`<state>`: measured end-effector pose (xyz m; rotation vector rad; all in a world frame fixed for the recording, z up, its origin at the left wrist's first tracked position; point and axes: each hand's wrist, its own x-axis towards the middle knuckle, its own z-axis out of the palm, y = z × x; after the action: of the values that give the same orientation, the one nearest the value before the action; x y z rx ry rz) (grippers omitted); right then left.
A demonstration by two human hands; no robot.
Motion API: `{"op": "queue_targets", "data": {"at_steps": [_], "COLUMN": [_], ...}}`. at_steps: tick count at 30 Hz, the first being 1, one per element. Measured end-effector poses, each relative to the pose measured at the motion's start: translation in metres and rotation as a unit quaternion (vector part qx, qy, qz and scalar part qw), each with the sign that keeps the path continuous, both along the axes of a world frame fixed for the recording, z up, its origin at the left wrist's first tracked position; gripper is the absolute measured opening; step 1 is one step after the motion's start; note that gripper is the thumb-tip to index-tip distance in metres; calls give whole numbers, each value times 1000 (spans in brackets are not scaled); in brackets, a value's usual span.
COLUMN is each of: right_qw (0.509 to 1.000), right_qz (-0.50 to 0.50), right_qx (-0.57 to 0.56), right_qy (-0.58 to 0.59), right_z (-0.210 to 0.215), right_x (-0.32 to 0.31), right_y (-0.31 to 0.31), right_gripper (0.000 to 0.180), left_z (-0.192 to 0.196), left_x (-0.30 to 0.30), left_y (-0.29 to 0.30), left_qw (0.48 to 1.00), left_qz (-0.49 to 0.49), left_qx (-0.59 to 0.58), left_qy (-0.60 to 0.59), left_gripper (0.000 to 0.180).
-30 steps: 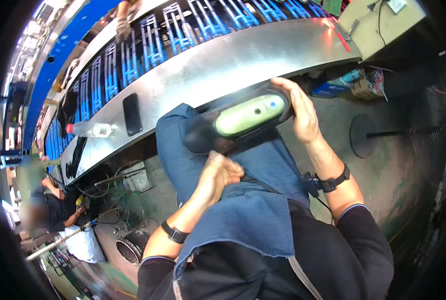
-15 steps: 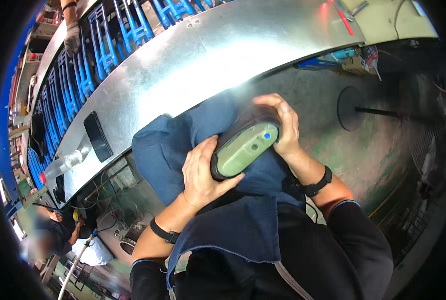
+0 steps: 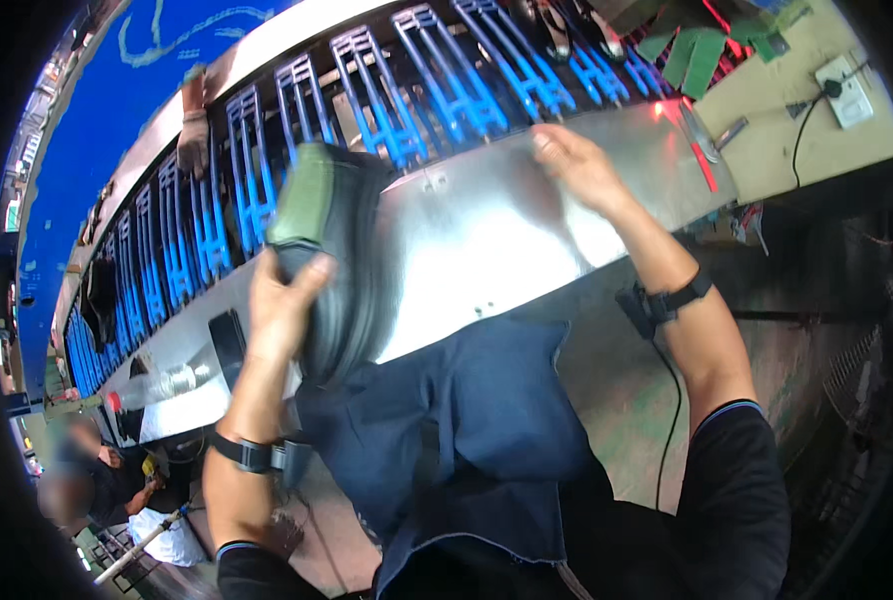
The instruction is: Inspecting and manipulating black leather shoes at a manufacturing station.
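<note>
A dark shoe upper [image 3: 352,250] stretched over a green shoe last [image 3: 302,195] is tipped up above the metal bench, blurred by motion. My left hand [image 3: 282,305] grips its near side, with the thumb lying across the dark material. Away to the right, my right hand [image 3: 582,170] is over the bench beside the blue racks, its fingers stretched forward with nothing visible in them. Blue metal racks [image 3: 367,100] with forked prongs run in a row along the far side of the bench.
The shiny metal bench [image 3: 487,250] bears a dark phone [image 3: 228,340] and a clear bottle [image 3: 162,385] at left. A co-worker's gloved hand [image 3: 195,145] is at the far racks. Another person [image 3: 122,480] is at lower left. Green strips [image 3: 695,60] and a red-handled tool [image 3: 702,165] lie at far right.
My left hand has carried the shoe upper on its last left and forward, from above my lap to over the bench. My right hand has let go of it and moved forward.
</note>
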<state>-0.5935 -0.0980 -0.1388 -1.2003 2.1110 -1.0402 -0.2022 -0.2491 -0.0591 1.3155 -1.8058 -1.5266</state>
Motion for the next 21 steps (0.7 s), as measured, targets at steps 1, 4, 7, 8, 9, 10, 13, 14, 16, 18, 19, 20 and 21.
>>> {"op": "queue_targets", "data": {"at_steps": [1, 4, 7, 8, 9, 10, 13, 14, 16, 18, 19, 20, 21], "right_qw": [999, 974, 959, 948, 940, 955, 889, 922, 913, 968, 935, 913, 918], "right_qz": [-36, -131, -152, -162, -144, -154, -144, -146, -216, -180, -142, -152, -137], "right_qx": [28, 96, 85, 98, 37, 61, 51, 52, 179, 54, 26, 4, 2], "right_qy": [-11, 155, 224, 255, 307, 245, 432, 354, 296, -168, -324, -378, -372], "right_z": [2, -28, -54, -65, -79, -86, -83, -77, -53, 28, 47, 49, 57], "right_x": [-23, -107, -146, -156, -191, -284, -182, -158, -167, -107, -104, -95, -72], "right_y": [-21, -79, -158, -186, -203, -139, -218, -207, -179, -137, -99, -59, -18], "right_gripper": [52, 55, 72, 87, 99, 97, 95, 93, 94, 87, 69, 52, 49], "left_z": [2, -11, -62, -88, -122, -118, -96, -92, -58, 14, 52, 91, 127], "left_x": [9, 55, 128, 170, 203, 58, 121, 133, 95, 70, 44, 18, -3], "left_y": [-38, -160, -242, -271, -301, -272, -221, -193, -148, -83, -58, -37, -23], "left_qw": [998, 977, 966, 946, 916, 946, 872, 831, 873, 872, 869, 861, 814], "left_qz": [54, 174, 153, 82, 11, 83, 18, -56, -108, -178, -222, -271, -312], "left_qx": [-33, -61, -159, -206, -333, -182, -328, -429, -370, -345, -365, -381, -463], "left_qy": [-32, -103, -137, -235, -222, -257, -363, -350, -298, -300, -251, -200, -159], "left_gripper": [55, 56, 69, 85, 91, 89, 67, 51, 63, 59, 57, 54, 52]}}
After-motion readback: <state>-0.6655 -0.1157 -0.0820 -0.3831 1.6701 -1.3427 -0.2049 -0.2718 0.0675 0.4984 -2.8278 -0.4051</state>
